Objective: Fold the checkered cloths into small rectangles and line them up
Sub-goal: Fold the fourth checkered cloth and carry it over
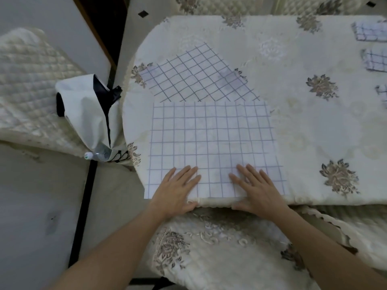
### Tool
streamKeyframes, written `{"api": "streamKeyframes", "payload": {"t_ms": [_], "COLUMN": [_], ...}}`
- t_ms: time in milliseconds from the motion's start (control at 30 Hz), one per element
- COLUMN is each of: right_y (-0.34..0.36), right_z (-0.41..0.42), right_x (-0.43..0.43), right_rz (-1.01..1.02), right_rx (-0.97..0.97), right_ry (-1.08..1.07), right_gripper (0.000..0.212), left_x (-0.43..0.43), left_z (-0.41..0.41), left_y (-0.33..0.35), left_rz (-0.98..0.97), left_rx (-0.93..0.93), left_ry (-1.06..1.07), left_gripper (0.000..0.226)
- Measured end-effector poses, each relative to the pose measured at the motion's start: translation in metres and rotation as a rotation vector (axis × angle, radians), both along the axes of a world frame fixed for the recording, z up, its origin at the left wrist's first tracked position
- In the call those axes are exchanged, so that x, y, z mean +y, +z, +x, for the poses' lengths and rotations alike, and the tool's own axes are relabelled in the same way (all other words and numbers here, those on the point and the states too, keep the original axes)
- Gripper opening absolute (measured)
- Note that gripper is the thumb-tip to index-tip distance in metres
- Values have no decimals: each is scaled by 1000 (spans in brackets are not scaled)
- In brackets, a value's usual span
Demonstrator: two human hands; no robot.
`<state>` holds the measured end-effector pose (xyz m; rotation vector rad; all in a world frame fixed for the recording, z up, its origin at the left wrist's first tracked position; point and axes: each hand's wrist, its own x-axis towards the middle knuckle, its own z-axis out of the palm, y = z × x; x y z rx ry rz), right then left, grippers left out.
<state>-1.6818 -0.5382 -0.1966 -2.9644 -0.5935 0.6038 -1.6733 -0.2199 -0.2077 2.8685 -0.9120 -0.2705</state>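
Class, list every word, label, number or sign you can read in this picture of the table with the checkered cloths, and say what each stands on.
No text can be read.
White bag: black marks near its bottom edge, blurred and cut off, not legible.
Bottle in the bag: green mark on its cap, too small to read.
Near checkered cloth: grid lines only, no writing.

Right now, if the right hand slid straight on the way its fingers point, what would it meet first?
The right hand would cross only the flat near cloth it presses, then probably reach the angled cloth past its far edge.
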Motion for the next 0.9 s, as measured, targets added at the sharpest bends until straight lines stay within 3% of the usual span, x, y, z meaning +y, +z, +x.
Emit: {"api": "streamKeyframes", "payload": {"t_ms": [500, 633, 800, 900], "right_y": [-12, -11, -3, 0], "right_z": [-23, -25, -19, -22], "right_x": [-7, -17, -50, -63], "right_rz": [37, 128, 167, 114], "right_rx": [-122, -162, -177, -135], "right_ry": [18, 20, -38, -41], "right_gripper": [59, 49, 47, 48], "left_x": [-1, 9, 49, 67], "left_z": [-15, -15, -15, -17], "left_y": [-2, 1, 3, 4], "left_rz": [22, -24, -20, -37], "left_rx": [-28, -38, -13, 2], "left_ry": [9, 16, 35, 11], "left_gripper": [62, 58, 71, 58]}}
